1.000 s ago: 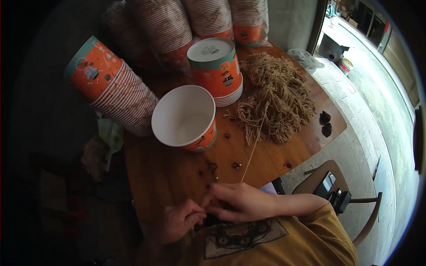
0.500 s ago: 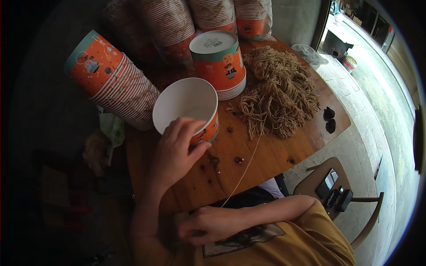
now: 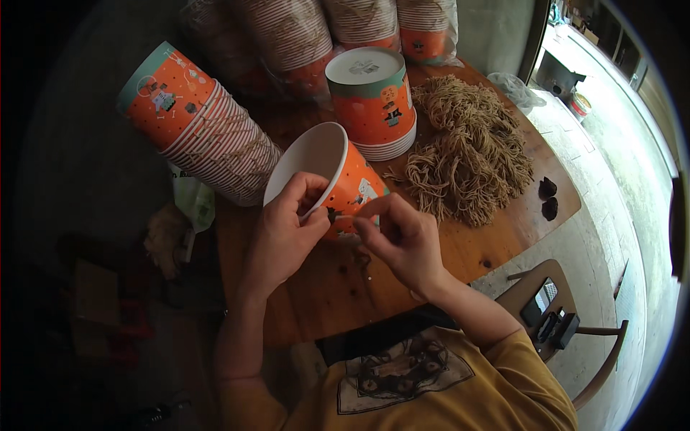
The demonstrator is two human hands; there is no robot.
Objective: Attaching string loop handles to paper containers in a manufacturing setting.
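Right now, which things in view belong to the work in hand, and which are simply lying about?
Seem part of the work:
open paper bucket, held by the left hand, with the right hand at its side
leaning stack of matching buckets
tan string heap, probably

Seem just lying about:
clear plastic bag
dark pieces on the table
phone on the chair

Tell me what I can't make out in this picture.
All in the head view:
- Open tub: inner bottom hidden by its own side wall.
- Right hand: what its fingertips pinch, if anything, is too small and dim.
- Wrapped stack: its upper end is cut off by the top edge.
- Phone: screen too small, with glare.
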